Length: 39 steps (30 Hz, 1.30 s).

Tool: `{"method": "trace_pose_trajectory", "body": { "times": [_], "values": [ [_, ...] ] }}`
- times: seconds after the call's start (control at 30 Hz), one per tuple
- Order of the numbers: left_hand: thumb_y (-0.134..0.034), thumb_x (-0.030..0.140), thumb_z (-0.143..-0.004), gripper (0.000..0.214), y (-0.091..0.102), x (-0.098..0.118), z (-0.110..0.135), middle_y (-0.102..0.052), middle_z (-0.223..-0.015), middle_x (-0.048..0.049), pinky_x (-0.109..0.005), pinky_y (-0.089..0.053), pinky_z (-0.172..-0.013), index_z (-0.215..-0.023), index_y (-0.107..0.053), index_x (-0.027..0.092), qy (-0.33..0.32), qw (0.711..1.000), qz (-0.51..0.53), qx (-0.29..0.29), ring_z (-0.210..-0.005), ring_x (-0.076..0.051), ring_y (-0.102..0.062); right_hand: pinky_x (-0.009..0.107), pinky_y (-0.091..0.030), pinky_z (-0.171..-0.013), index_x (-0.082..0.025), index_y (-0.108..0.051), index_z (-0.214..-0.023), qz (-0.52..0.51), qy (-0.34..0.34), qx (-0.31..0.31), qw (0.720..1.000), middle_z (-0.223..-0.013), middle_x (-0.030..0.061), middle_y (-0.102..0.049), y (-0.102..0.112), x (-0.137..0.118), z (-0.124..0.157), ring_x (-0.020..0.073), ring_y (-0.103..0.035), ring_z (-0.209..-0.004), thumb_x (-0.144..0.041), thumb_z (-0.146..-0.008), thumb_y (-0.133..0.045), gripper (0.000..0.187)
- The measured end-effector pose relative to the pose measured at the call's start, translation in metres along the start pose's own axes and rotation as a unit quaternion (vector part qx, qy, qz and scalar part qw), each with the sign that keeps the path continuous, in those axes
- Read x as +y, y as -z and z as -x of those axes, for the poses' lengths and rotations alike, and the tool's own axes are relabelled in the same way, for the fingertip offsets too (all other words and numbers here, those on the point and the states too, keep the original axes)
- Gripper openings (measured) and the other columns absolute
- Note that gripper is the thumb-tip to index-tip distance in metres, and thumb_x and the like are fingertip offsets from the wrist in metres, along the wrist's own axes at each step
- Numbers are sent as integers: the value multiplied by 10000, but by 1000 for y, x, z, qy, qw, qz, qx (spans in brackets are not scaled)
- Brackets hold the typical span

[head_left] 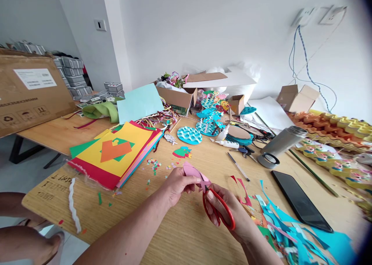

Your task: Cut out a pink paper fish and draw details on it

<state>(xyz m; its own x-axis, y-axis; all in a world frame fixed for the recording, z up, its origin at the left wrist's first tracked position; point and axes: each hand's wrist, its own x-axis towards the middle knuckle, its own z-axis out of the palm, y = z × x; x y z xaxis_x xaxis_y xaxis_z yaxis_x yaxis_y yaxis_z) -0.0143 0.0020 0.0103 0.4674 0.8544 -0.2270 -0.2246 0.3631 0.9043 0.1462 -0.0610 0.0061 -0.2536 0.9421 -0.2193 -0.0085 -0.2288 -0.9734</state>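
My left hand (178, 184) pinches a small piece of pink paper (190, 169) above the middle of the wooden table. In my right hand (228, 206) is a pair of scissors (229, 215) with red handles, my fingers through the loops. The blades lie at the paper's near right edge, partly hidden by the paper and my fingers. Just beyond my hands a green, red and blue paper cut-out (182, 152) rests on the table, with tiny coloured paper bits (153, 165) scattered to its left.
Stacked coloured paper (136, 141) lies left. Blue wavy discs (189, 135), glue bottles (228, 144) and a pen (238, 166) lie beyond my hands. Rightward are a steel flask (283, 144), a phone (302, 201) and blue paper scraps (286, 230). Another person's legs (26, 241) show lower left.
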Motion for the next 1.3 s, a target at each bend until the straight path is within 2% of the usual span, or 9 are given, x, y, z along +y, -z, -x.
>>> {"method": "trace_pose_trajectory", "body": {
  "times": [0.3, 0.6, 0.87, 1.3],
  "values": [
    [-726, 339, -564, 298, -1, 1, 1, -601, -572, -16, -227, -241, -471, -758, -731, 112, 9, 1000, 2, -3, -479, -77, -428, 198, -302, -369, -195, -458, -739, 22, -11, 5, 1000, -509, -41, -535, -2, -6, 0, 74, -430, -359, -635, -715, -663, 486],
    [-727, 345, -575, 315, 0, 0, 1, -601, -581, -18, -226, -256, -468, -775, -718, 102, 4, 1000, 3, -8, -480, -77, -429, 186, -271, -352, -189, -464, -746, 15, -3, 6, 1000, -502, -49, -526, -2, -5, 0, 67, -417, -338, -601, -728, -672, 462],
    [-716, 338, -585, 244, 1, -3, -2, -558, -543, 11, -230, -248, -453, -698, -672, 126, -15, 999, 26, 23, -484, -85, -448, 187, -278, -361, -189, -457, -724, 14, -12, 2, 1000, -513, -46, -529, -3, -11, 2, 64, -428, -346, -603, -717, -681, 470],
    [-717, 356, -578, 252, 0, 0, 0, -570, -531, 1, -234, -247, -469, -675, -685, 126, -13, 1000, -2, 5, -488, -84, -435, 205, -311, -387, -191, -473, -770, 21, -21, 0, 1000, -523, -42, -537, -5, -17, 3, 76, -442, -381, -628, -720, -660, 478]
  ]
}}
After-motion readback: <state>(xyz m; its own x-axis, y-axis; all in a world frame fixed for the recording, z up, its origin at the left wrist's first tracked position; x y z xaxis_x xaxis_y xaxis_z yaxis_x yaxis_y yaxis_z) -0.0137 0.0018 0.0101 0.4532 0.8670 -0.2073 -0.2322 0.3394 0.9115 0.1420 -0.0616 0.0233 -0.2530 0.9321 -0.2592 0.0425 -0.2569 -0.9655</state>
